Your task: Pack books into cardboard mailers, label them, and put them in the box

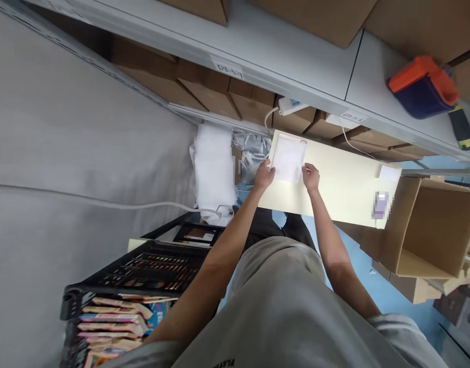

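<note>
A flat white pouch [289,157] with a small red mark near its top right corner is over one end of a pale cream board [338,179]. My left hand [264,175] grips the pouch's left edge, thumb on top. At the opposite edge, my right hand [310,177] pinches the pouch between thumb and fingers. Whether anything is inside the pouch I cannot tell. To the left of my left hand stands a stack of white, soft-looking sheets or pouches [215,168], beside some clear plastic bags [254,148].
Grey shelving [288,51] with cardboard boxes [208,92] runs across the top. An orange and blue tape dispenser [422,89] lies on its upper shelf. An open carton [436,230] stands right of the board. A black crate [143,271] with packets is lower left.
</note>
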`<action>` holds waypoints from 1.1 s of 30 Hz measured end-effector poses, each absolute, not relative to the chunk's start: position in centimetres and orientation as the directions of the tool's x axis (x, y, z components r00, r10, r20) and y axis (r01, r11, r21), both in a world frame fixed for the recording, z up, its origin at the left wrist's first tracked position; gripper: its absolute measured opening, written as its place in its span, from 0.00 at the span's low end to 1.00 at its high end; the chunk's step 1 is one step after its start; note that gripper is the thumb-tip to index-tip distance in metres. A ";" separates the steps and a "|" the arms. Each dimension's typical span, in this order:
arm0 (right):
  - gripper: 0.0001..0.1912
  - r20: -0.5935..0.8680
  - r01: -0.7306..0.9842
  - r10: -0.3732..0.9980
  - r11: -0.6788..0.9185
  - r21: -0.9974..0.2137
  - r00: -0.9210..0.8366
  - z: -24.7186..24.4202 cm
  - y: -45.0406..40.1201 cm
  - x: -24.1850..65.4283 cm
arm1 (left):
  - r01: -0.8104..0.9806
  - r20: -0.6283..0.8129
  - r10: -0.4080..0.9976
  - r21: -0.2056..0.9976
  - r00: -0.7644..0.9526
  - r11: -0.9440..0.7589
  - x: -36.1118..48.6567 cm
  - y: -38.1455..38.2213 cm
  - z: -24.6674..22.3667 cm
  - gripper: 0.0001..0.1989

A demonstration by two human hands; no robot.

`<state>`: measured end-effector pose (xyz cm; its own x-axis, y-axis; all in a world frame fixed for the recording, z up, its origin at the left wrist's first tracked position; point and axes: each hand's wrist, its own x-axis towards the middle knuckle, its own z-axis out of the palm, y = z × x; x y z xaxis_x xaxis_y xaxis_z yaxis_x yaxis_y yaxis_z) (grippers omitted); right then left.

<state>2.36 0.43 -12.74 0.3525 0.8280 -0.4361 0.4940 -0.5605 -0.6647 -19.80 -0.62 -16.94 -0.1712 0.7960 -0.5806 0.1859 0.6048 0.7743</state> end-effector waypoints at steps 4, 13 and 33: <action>0.17 -0.341 0.507 0.920 -0.391 -0.768 0.193 -8.3 -1.3 1.9 | 0.046 -0.541 0.829 0.833 -0.143 0.552 -20.5 -1.9 -13.3 0.15; 0.22 -0.235 0.458 0.961 -0.143 -0.877 -0.149 -1.1 -4.8 2.0 | -0.106 -0.267 0.911 0.964 -0.314 0.245 -22.1 -7.8 -4.1 0.08; 0.24 -0.184 0.212 0.547 -0.012 -0.977 -0.817 2.2 -23.4 -6.2 | -0.208 -0.192 0.453 0.978 -0.871 0.016 -17.5 -40.2 3.5 0.19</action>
<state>-6.16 -23.41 2.22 -0.8170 0.5467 -0.1836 0.2117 -0.0119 -0.9773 -17.47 -40.17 3.54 -0.8706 0.4529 -0.1923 -0.2078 0.0158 0.9780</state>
